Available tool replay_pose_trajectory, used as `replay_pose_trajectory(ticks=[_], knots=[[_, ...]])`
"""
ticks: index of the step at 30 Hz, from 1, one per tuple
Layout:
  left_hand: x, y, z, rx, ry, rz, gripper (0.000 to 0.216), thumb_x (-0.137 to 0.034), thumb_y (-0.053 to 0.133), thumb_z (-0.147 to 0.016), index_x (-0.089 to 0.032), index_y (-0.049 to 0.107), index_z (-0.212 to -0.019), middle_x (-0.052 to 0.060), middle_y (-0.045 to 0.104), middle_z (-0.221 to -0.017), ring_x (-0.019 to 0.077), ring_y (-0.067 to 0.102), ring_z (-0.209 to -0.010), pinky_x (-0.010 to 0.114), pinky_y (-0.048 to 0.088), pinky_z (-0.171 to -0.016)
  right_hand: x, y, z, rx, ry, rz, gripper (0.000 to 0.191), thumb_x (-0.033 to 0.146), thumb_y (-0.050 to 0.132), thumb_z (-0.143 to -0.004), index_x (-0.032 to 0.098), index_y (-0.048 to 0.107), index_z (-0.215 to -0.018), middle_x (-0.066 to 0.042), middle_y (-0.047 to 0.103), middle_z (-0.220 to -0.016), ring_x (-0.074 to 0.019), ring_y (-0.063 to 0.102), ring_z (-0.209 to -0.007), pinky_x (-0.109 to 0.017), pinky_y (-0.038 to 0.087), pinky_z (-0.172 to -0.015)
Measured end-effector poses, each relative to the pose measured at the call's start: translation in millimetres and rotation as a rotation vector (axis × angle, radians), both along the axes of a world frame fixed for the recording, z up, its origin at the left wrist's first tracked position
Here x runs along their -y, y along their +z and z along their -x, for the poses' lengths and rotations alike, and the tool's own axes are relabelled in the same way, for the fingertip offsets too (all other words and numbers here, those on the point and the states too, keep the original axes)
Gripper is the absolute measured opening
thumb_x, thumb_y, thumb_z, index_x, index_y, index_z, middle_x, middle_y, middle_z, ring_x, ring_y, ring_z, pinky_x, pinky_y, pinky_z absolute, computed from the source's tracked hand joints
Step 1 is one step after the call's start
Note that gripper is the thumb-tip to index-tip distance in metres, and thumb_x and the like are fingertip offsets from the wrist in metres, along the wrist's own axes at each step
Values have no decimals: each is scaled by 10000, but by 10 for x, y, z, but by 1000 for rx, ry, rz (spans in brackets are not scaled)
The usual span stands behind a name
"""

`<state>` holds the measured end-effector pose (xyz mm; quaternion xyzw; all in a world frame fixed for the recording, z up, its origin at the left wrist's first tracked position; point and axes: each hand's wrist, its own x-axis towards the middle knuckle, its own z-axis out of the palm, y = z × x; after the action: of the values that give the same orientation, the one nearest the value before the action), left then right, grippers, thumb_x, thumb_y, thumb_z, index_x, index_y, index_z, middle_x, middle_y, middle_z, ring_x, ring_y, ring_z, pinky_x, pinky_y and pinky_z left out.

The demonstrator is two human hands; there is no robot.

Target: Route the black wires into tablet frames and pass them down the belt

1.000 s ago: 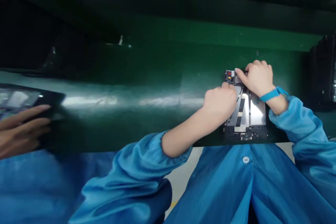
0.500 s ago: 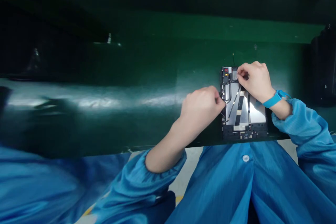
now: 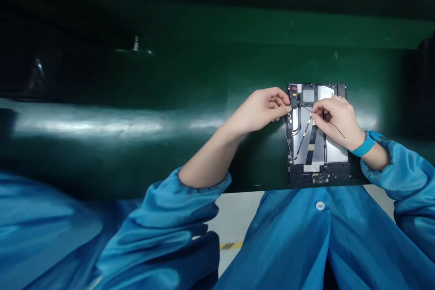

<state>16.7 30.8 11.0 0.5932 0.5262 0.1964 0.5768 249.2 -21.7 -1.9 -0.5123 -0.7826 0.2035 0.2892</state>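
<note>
A glossy dark-green workbench [image 3: 190,77] bears an opened rectangular black-and-silver device [image 3: 320,140] near its front edge. The left hand [image 3: 263,109], fingertips nearly meeting, touches its upper-left side, any grip unclear; the right hand [image 3: 340,115] pinches a thin black wire [image 3: 306,108].

green table [image 3: 190,68] spans the view, glare streak at 9 o'clock; dark bulky shape [image 3: 37,50] at 10, too dim to identify; another dark object [image 3: 426,95] at 3, cut off; neighbour's blue clothing [image 3: 41,231] at 8; pale floor [image 3: 234,213] with yellow-and-dark stripe [image 3: 231,246] at 6
</note>
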Motion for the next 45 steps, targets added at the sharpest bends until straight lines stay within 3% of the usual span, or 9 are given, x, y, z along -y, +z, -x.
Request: replay_pose_trajectory(ticks=[12,21,27,31,33,36,39,42,45], knots=[[69,-59,-37,76,185,113,170,-68,733,-773,-182,606,-774,-29,571,-626,101,529,-520,257,436,-556,30,-24,16,-12,8,-18,143,181,575,-959,233,707,-953,-4,723,-818,-211,637,-820,-344,418,-817],[-332,326,-156,-378,-278,-215,187,-48,757,-742,-173,693,-618,-4,586,-617,215,652,-804,308,433,-856,-30,-16,-11,-47,30,28,162,144,588,-871,234,706,-937,20,691,-745,-199,630,-753,-343,430,-816],[-490,345,-313,-370,-341,-196,294,53,699,-676,-173,591,-522,18,479,-608,332,669,-998,347,436,-937,-30,45,-90,-116,8,95,104,190,629,-890,245,704,-936,8,718,-795,-204,650,-801,-347,478,-829],[-421,402,-335,-496,-443,-281,322,26,687,-719,-177,552,-509,18,435,-592,348,670,-983,412,437,-1005,-143,116,-274,-166,-152,49,55,237,651,-913,242,685,-957,-12,722,-854,-208,636,-805,-350,487,-798],[-283,440,-367,-526,-404,-356,258,-28,687,-763,-183,590,-581,28,497,-630,339,679,-969,432,452,-1023,-237,131,-330,-67,-185,-13,91,184,635,-892,243,677,-947,-10,710,-840,-220,623,-818,-370,469,-823],[32,452,-491,-580,-302,-408,30,-151,669,-851,-168,690,-837,77,654,-804,328,699,-951,434,516,-980,-318,151,-338,164,-58,-74,171,116,588,-871,243,683,-934,-25,697,-811,-250,602,-870,-392,422,-836],[329,409,-645,-752,-310,-365,251,-214,613,-912,-110,683,-1130,166,727,-1042,329,727,-954,418,572,-890,-251,212,-357,284,110,-75,183,103,568,-883,235,689,-920,-35,685,-773,-253,590,-864,-389,399,-811],[486,376,-709,-832,-331,-338,353,-158,543,-913,-70,632,-1244,215,719,-1157,329,736,-987,414,589,-853,-109,272,-464,199,157,-50,144,126,609,-885,235,697,-918,-13,696,-761,-219,610,-810,-367,426,-801],[513,387,-674,-782,-302,-375,347,-144,526,-897,-83,627,-1224,197,720,-1149,317,727,-1004,418,594,-868,-25,233,-599,-13,64,24,75,171,670,-866,231,703,-896,1,721,-787,-184,634,-764,-335,475,-763]])
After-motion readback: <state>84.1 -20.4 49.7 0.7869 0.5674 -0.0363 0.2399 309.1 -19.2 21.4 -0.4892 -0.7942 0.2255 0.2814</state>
